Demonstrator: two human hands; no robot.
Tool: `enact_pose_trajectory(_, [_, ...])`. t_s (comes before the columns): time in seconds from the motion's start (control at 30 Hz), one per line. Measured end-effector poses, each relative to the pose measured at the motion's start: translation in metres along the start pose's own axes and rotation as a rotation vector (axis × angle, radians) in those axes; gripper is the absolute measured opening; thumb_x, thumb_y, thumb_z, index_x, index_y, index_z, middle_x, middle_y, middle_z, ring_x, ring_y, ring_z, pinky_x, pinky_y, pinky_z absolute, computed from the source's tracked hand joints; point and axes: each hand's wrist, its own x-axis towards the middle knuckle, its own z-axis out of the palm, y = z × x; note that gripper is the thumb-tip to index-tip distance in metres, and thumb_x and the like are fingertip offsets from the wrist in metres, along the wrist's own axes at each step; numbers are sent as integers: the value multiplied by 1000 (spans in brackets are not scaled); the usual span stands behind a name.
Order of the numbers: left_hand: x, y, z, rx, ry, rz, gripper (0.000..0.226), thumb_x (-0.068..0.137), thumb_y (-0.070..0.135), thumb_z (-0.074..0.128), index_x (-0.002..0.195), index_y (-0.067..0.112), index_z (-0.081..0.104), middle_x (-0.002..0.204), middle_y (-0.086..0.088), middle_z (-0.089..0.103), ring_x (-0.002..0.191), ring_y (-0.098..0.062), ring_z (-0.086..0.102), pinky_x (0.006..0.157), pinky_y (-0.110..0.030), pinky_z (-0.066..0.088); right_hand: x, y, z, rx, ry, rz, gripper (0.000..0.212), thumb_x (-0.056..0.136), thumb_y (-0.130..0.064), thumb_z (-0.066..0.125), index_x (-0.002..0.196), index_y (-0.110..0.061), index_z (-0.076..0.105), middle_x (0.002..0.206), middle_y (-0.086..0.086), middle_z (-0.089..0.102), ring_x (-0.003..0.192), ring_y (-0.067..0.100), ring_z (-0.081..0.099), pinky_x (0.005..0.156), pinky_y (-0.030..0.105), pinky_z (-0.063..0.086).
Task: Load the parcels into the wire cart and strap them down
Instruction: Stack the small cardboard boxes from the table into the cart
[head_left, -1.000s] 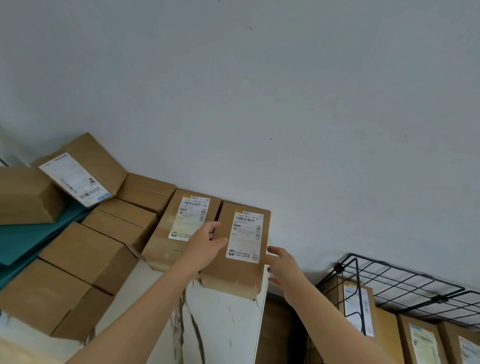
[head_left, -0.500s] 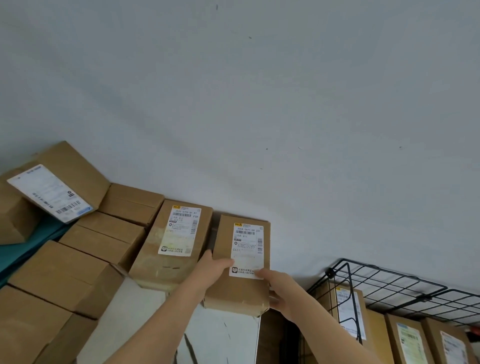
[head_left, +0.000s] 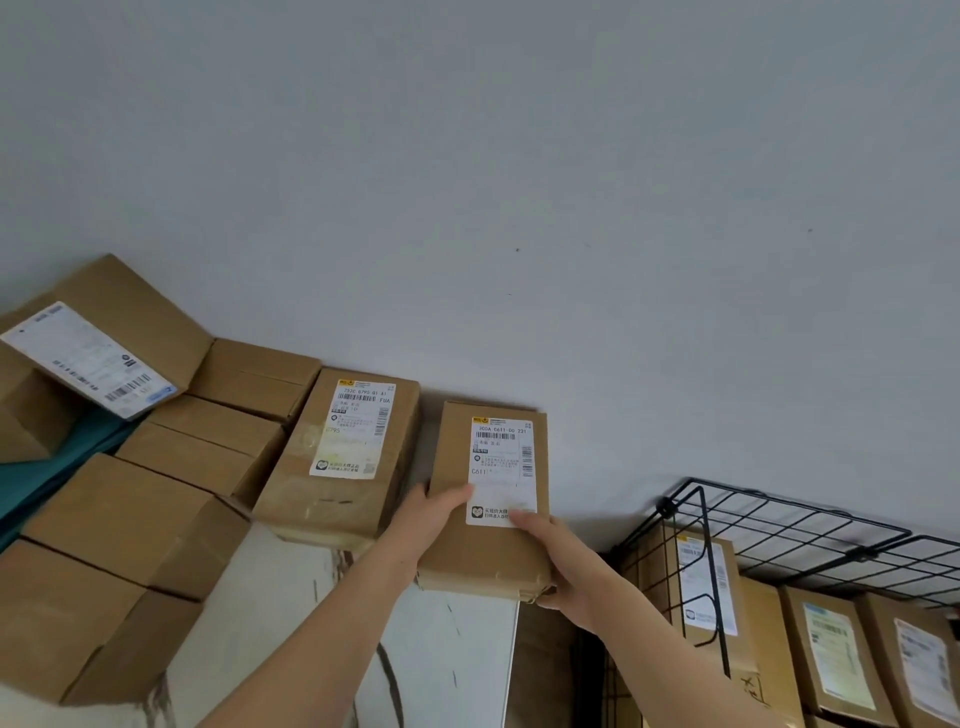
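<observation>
Parcel (head_left: 488, 499) long axis toward wall, label up, hands gripping near end

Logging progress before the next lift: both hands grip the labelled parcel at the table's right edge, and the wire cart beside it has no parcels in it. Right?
Not quite: the head view shows the wire cart already holds several parcels. The rest stands: left hand and right hand both grip the labelled parcel at the table's right edge.

Brown parcel (head_left: 483, 561), label up, sits left of the black wire cart (head_left: 709, 561).
</observation>
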Motion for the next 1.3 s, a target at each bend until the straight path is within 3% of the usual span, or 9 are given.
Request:
enact_pose_trajectory(0.13, [-16,-4,13,12,13,54,29,88,29,63,114,23,50,93,6,63,85,-12,60,65,-27,47,-11,8,-15,29,-22,-56,39,80,-37,71,116,-28,57,111,2,68,103,22,64,87,40,55])
enact_pose_trajectory(0.27, [-41,-3,34,34,-4,118,36,88,31,63,120,20,51,99,4,65,90,-14,62,73,-30,50,-35,9,-39,21,-47,-120,48,78,-38,73,121,-29,55,112,2,68,103,22,64,81,36,56])
enact_pose_trajectory(0.4, [-69,2,72,41,-21,184,43,88,36,63,124,20,46,110,2,63,92,-11,59,68,-26,47,-63,6,-79,17,-35,-198,59,75,-38,76,128,-29,50,112,2,67,102,21,64,83,36,55])
enact_pose_trajectory(0.67, [-106,6,171,126,-51,312,56,86,47,61,132,19,44,120,-1,61,108,-19,57,92,-38,47,-113,10,-176,61,10,-341,72,67,-40,81,130,-28,49,114,2,67,104,21,64,88,39,55])
enact_pose_trajectory(0.77, [-114,-1,207,163,-82,321,55,87,47,59,133,19,44,122,0,61,112,-20,56,99,-40,45,-124,19,-216,62,25,-358,88,56,-45,86,133,-30,46,116,1,67,107,22,64,93,45,52])
enact_pose_trajectory(1.0, [-127,-21,287,283,-178,325,49,89,46,56,130,20,46,117,3,61,108,-18,56,93,-37,46,-149,53,-297,130,77,-370,83,53,-45,86,127,-31,52,116,1,68,108,23,63,92,45,53])
enact_pose_trajectory(1.17, [-132,-44,339,397,-232,361,42,94,37,52,132,21,44,108,10,57,86,-3,57,66,-20,44,-156,80,-351,145,182,-337,71,65,-35,83,129,-30,51,114,2,67,104,23,63,87,42,54])
enact_pose_trajectory(1.2, [-132,-49,346,432,-242,355,42,94,38,52,133,21,44,109,11,57,88,-2,57,67,-20,45,-155,85,-361,157,202,-322,70,68,-33,81,130,-29,50,114,2,66,103,23,62,86,41,53])
enact_pose_trajectory(1.3, [-124,-61,365,551,-255,313,53,92,41,53,140,23,39,131,6,53,114,-13,54,99,-35,44,-147,100,-387,183,245,-264,75,67,-33,82,133,-28,46,115,5,64,104,25,61,88,44,53])
